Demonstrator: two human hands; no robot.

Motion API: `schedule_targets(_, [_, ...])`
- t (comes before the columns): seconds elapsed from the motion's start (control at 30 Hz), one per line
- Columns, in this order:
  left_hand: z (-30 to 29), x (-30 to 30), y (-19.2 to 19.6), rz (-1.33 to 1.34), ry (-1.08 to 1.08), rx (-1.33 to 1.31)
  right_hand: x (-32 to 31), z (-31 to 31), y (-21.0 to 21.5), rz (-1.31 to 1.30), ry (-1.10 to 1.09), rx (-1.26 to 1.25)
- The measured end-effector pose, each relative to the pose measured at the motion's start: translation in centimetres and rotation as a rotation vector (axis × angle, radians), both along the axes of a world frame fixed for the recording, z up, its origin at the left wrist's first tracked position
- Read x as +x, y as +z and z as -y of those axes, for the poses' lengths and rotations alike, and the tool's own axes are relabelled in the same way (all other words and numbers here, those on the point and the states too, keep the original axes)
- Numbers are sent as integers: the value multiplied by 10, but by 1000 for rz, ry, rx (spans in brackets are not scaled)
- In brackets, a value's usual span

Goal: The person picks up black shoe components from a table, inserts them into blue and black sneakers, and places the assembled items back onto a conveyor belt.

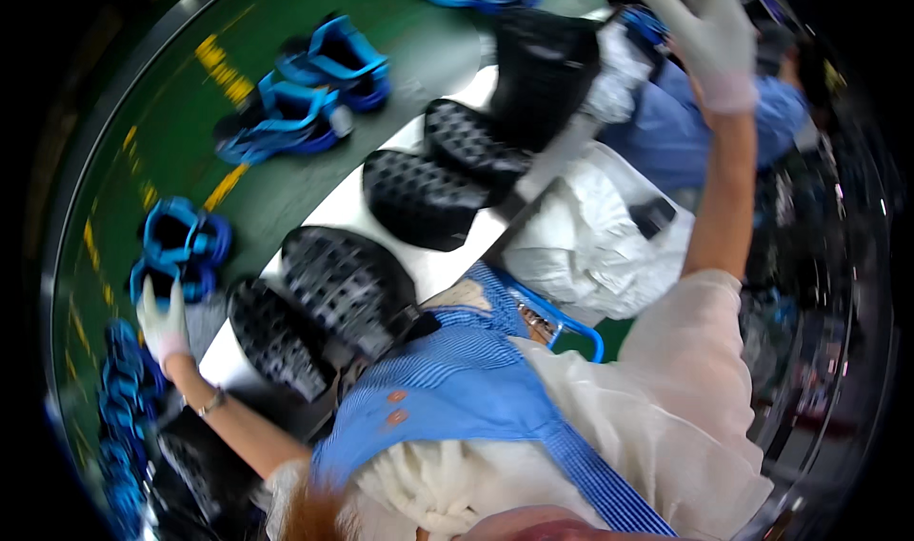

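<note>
My left hand (162, 324), in a white glove, is stretched out at the lower left with its fingers apart and nothing in it. It hovers beside a pair of blue strap sandals (181, 244) on the green belt (286, 27). My right hand (709, 31), also gloved, is raised at the upper right with spread fingers and holds nothing. Between my arms, black studded soles (343, 284) lie in pairs on a white board (447, 265), with another pair (419, 198) farther along it.
More blue sandals (328, 65) lie along the belt, and several are stacked at the lower left (124, 398). A crumpled white bag (590, 241) sits by a blue frame (571, 322). A person in a blue top (676, 131) stands under my right hand.
</note>
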State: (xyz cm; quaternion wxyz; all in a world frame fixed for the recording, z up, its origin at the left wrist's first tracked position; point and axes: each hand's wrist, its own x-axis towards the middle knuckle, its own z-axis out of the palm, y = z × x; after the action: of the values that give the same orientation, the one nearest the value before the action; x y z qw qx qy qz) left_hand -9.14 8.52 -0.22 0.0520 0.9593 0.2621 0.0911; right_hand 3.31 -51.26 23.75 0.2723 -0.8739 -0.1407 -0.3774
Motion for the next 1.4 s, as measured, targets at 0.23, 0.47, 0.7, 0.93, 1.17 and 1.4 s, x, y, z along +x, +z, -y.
schedule_targets(0.23, [110, 5, 105, 552, -607, -1407, -29, -199, -22, 70, 764, -386])
schedule_targets(0.47, [108, -31, 76, 803, -530, -1934, -34, -320, -77, -170, 1184, -401])
schedule_targets(0.7, [103, -24, 23, 906, -335, -2130, -27, -349, -108, -378, 1038, -647])
schedule_targets(0.93, [78, -8, 5, 525, -178, -1180, -1, -357, -99, -436, 890, -817])
schedule_targets(1.17, [84, 29, -17, 221, -31, -510, 33, -373, -108, -596, 860, -907])
schedule_targets(1.4, [107, 22, -38, 302, -208, -619, 56, -418, -115, -670, 885, -1132])
